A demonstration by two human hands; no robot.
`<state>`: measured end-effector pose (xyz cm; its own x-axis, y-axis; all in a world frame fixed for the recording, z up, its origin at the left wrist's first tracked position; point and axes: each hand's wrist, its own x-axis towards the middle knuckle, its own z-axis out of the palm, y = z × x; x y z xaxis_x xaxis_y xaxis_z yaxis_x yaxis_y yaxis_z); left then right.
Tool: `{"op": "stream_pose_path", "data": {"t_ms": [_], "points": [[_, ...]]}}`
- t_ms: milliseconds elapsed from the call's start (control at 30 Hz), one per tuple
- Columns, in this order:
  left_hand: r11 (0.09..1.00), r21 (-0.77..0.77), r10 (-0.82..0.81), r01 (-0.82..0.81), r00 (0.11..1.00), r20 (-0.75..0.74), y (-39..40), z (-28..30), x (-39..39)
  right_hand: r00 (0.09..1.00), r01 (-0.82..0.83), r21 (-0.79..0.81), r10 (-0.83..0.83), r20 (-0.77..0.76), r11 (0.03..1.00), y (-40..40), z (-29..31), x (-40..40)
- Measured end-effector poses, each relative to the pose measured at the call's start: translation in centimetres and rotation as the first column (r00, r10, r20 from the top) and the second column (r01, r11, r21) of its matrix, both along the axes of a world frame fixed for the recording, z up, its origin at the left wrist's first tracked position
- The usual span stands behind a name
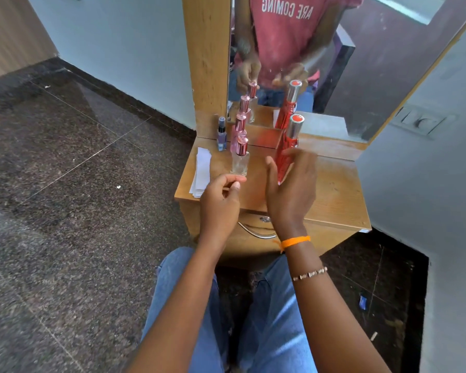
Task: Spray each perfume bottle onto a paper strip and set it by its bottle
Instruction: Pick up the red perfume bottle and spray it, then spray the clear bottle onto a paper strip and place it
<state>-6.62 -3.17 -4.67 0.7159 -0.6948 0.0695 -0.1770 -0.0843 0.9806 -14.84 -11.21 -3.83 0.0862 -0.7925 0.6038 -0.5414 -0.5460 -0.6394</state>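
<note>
Wooden counter (334, 195) under my view carries four bottles: a tall red bottle (287, 149), a clear bottle (240, 162) with a pink cap, a pink bottle (238, 130) behind it, and a small purple bottle (221, 134). Paper strips (201, 172) lie stacked at the left edge. My left hand (219, 204) sits just below the clear bottle, fingers curled together, empty. My right hand (291, 189) spreads its fingers beside the red bottle.

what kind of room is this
Probably a bedroom or dressing area at home: a wooden dressing table with a mirror, a drawer handle, and perfume bottles on top.
</note>
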Motion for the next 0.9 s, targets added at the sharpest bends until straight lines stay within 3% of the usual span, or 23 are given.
{"op": "stream_pose_path", "data": {"t_ms": [100,200,367,467,633,900], "points": [[0.992,0.022,0.119,-0.121,0.989,0.085,1.1,0.1,2.3,0.927,-0.368,0.046,0.370,-0.058,0.929,2.5,-0.2,1.4],[0.970,0.080,0.223,-0.231,0.970,0.100,2.1,-0.2,4.6,0.820,-0.526,0.159,0.548,-0.167,0.836,3.8,-0.4,3.5],[0.948,0.140,0.277,-0.286,0.957,0.081,3.1,-0.9,6.3,0.671,-0.565,0.278,0.629,-0.393,0.777,3.4,-0.9,6.3],[0.945,0.165,0.272,-0.281,0.959,0.073,2.9,-1.2,6.1,0.637,-0.550,0.293,0.619,-0.459,0.783,3.2,-1.4,7.0],[0.944,0.187,0.268,-0.273,0.962,0.051,2.7,-1.5,6.0,0.686,-0.543,0.309,0.625,-0.373,0.781,2.6,-1.2,7.3],[0.939,0.189,0.289,-0.289,0.957,0.026,2.5,-1.5,6.3,0.659,-0.563,0.360,0.667,-0.347,0.744,1.6,-1.0,7.3]]}}
